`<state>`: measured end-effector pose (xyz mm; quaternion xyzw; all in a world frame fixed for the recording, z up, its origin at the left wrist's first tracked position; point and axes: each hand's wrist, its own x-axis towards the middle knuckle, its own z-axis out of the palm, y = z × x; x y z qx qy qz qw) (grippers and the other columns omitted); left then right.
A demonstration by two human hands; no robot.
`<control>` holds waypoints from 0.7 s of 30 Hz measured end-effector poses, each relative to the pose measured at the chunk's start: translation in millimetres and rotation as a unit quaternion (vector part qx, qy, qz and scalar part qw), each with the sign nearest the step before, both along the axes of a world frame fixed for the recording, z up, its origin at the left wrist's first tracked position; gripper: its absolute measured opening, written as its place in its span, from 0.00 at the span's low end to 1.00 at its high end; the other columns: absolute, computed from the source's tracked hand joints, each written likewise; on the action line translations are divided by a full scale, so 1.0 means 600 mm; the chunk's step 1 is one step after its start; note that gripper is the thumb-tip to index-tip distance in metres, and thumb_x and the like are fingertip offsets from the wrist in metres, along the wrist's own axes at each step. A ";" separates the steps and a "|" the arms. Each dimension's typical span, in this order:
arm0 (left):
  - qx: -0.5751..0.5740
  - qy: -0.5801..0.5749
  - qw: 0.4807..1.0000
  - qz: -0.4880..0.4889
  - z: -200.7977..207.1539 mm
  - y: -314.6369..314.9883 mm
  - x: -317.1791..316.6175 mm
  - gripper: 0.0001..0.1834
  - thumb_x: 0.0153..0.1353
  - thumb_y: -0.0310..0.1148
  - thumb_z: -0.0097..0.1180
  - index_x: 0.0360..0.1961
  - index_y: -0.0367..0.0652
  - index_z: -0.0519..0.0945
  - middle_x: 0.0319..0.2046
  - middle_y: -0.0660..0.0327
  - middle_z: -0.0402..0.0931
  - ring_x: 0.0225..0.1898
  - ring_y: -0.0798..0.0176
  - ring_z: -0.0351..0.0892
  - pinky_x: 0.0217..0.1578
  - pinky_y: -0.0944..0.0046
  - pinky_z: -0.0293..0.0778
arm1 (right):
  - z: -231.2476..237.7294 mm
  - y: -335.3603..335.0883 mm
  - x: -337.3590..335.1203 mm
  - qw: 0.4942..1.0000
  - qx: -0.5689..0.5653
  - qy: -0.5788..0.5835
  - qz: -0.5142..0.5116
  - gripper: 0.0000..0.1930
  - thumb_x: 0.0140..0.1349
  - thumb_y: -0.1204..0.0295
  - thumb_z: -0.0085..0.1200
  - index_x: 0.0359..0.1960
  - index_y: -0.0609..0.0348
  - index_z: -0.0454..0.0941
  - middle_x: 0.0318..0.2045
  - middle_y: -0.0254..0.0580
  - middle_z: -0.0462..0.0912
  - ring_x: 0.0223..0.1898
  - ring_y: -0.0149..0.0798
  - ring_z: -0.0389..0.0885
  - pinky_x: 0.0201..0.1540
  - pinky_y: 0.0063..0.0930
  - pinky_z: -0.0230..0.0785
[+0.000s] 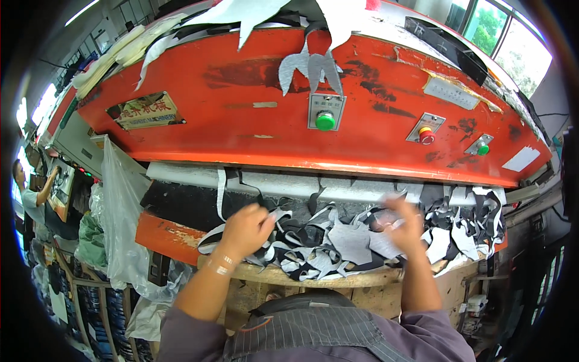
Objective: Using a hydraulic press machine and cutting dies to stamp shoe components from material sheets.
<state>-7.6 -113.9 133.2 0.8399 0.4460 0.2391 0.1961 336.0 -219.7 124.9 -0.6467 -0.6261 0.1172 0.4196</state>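
A heap of grey and black fabric scraps (353, 242), cut into strips and odd shapes, lies along the front of the machine bed. My left hand (247, 230) is over the heap's left end, its fingers curled in. A pale strip shows by its thumb and fingertip, but whether it is pinched there is hard to see. My right hand (403, 224) hovers over the right part of the heap, smeared by motion. Something pale shows beside its fingers; I cannot make out whether it is held.
Above the bed spans a red press beam (241, 120) with a green button (325, 121), a red stop button (426, 136) and more scraps on top. A wooden ledge (259, 274) runs along the front. Clear plastic sheeting (120, 211) hangs left; another person (39, 199) works beyond.
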 end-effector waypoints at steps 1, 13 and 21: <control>-0.036 0.036 0.998 0.019 -0.016 -0.032 -0.038 0.12 0.57 0.37 0.57 0.20 0.42 0.75 0.22 0.56 0.71 0.27 0.47 0.74 0.27 0.52 0.70 | -0.001 -0.022 -0.062 0.986 -0.012 -0.074 0.146 0.27 0.45 0.65 0.70 0.47 0.60 0.77 0.36 0.47 0.81 0.43 0.47 0.78 0.49 0.39 0.69; 0.070 -0.005 0.996 0.055 -0.098 -0.127 -0.122 0.10 0.52 0.34 0.57 0.18 0.41 0.75 0.21 0.57 0.70 0.27 0.50 0.70 0.30 0.53 0.68 | -0.057 -0.074 -0.321 0.939 -0.150 -0.264 0.160 0.18 0.37 0.62 0.70 0.28 0.57 0.78 0.30 0.41 0.79 0.36 0.42 0.79 0.37 0.34 0.73; -0.209 0.222 0.946 -0.111 0.006 -0.011 -0.139 0.17 0.55 0.46 0.54 0.20 0.46 0.82 0.20 0.55 0.78 0.25 0.48 0.79 0.28 0.48 0.73 | 0.033 0.071 -0.252 0.880 -0.374 -0.049 0.288 0.21 0.56 0.49 0.57 0.37 0.54 0.83 0.31 0.49 0.84 0.35 0.52 0.83 0.38 0.41 0.75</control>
